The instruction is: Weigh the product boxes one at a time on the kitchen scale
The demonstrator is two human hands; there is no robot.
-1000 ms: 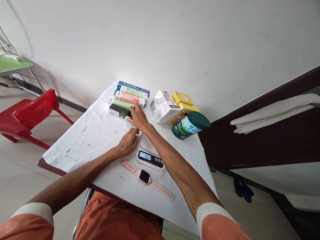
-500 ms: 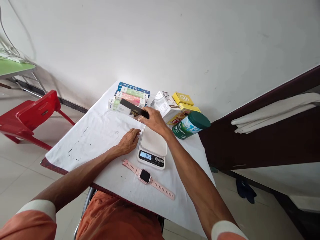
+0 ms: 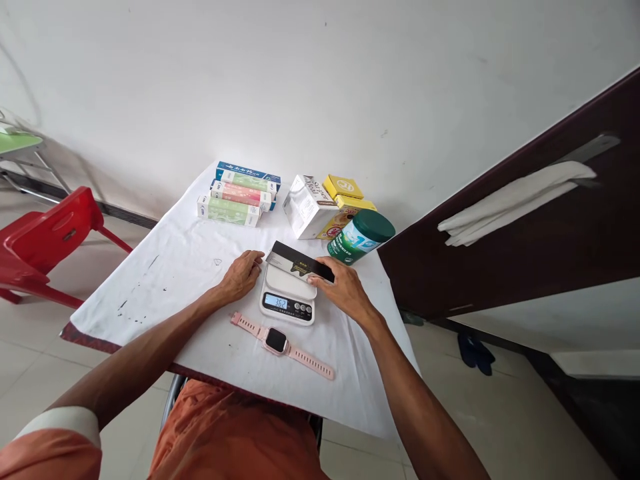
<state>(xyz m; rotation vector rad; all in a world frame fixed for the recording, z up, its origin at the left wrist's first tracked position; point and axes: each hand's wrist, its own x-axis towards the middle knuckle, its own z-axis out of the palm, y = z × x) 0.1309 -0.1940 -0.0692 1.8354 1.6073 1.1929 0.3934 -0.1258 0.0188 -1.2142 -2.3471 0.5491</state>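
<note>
A slim black and white box [image 3: 299,264] lies over the back of the white plate of a digital kitchen scale [image 3: 289,319]; whether it rests on the plate or is held just above it I cannot tell. My right hand [image 3: 345,288] grips the right end of this box, thumb in front. The lit display reads 362. Beside the scale, my left hand [image 3: 243,275] rests on the cloth, holding nothing, its fingers loosely extended near the box's left end. In front of the scale a pink smartwatch [image 3: 277,340] is laid out flat, strap undone.
Several toothpaste-like cartons [image 3: 230,210] are grouped at the back left. Behind the scale stand a white carton [image 3: 307,210], yellow boxes [image 3: 343,187] and a green-lidded tub [image 3: 360,237]. A white cloth covers the table [image 3: 200,333]; a red chair [image 3: 60,230] is to the left.
My right hand has brought the box from in front of the cartons down and right to the scale. The display still shows 362. My left hand stays beside the scale.
</note>
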